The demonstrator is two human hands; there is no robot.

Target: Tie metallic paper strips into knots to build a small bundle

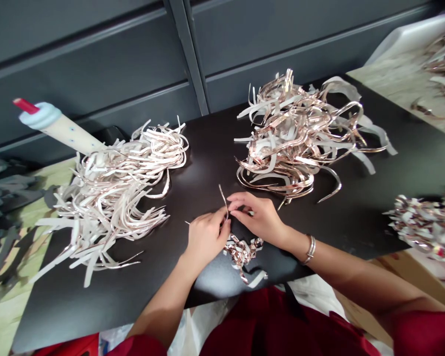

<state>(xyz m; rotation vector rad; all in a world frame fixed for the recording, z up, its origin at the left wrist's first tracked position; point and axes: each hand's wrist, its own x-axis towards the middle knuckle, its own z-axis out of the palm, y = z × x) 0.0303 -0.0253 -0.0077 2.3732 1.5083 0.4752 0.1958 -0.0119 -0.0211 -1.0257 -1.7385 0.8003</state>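
behind the black tabletop [210, 158], dark grey panels [126, 74]; leaning at the back left, a white cylinder [68, 131] with pale blue rim and red tip. on the left side, a heap of narrow whitish strips [113, 188]; on the right, a looser heap of rose-gold strips [296, 141] with white backs. at the right edge, a mound of crinkled shreds [426, 225]. right in the working spot, just below the hands, a small pile of curled clippings [243, 251].

between the two heaps, toward the front edge, a thin strip [223, 196]: shiny, slim, upper end pointing away, lower part hidden by fingers. pinched between thumb and curled fingers of the left hand [207, 235]. right hand [257, 215] loosely curled, thumb and forefinger close together beside the strip; cannot tell whether gripping it.
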